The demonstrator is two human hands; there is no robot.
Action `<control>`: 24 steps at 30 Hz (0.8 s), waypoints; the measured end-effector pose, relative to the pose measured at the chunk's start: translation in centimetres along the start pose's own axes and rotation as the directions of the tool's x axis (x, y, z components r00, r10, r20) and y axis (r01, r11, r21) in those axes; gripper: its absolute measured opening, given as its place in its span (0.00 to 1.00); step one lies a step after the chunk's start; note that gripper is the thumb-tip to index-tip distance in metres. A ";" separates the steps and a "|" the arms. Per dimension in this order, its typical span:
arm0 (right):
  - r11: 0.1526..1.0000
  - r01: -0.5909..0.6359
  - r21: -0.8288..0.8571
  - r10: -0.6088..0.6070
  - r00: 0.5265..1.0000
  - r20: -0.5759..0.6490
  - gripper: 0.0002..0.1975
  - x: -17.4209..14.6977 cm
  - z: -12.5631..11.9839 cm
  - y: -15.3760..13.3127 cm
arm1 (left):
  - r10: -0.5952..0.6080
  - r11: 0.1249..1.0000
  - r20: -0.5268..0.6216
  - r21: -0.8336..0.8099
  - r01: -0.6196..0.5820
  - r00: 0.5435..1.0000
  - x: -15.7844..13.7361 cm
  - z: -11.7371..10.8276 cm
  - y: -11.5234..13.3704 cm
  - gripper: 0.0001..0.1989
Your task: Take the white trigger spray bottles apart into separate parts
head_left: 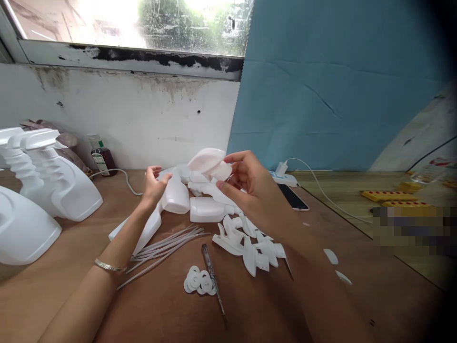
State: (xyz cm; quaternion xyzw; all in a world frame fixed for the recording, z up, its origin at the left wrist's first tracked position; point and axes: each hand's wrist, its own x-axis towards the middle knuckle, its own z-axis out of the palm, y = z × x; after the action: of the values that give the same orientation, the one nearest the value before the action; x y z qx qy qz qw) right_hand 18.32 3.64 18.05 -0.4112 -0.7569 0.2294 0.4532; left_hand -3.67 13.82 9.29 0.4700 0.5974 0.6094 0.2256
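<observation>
My right hand grips one end of a white plastic spray bottle without a trigger head, raised above a pile of like bottles. Thumb and fingers close around that end. To its left, my left hand is open, fingers and thumb apart, beside a white bottle in the pile. Another bottle lies on its side in front. Below my right hand is a heap of white trigger spray heads. Thin white tubes lie in a loose bundle under my left forearm.
Assembled spray bottles stand at the left. Near the front are white ring washers and a clear-handled screwdriver. A phone and a power strip with a charger sit at the right. A brown bottle stands by the wall.
</observation>
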 end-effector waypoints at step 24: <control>0.931 0.296 -0.215 -0.353 0.880 -0.317 0.04 -1.0 3.3 -1.0 | 0.414 0.909 0.526 -0.192 -0.370 0.743 -8.6 -5.0 12.1 0.07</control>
State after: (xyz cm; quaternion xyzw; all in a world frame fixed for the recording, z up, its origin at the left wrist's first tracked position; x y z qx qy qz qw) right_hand 15.28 2.32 16.71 -0.3477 -0.7380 0.0114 0.5782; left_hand -0.51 1.77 18.86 0.7323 0.3700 0.5018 0.2738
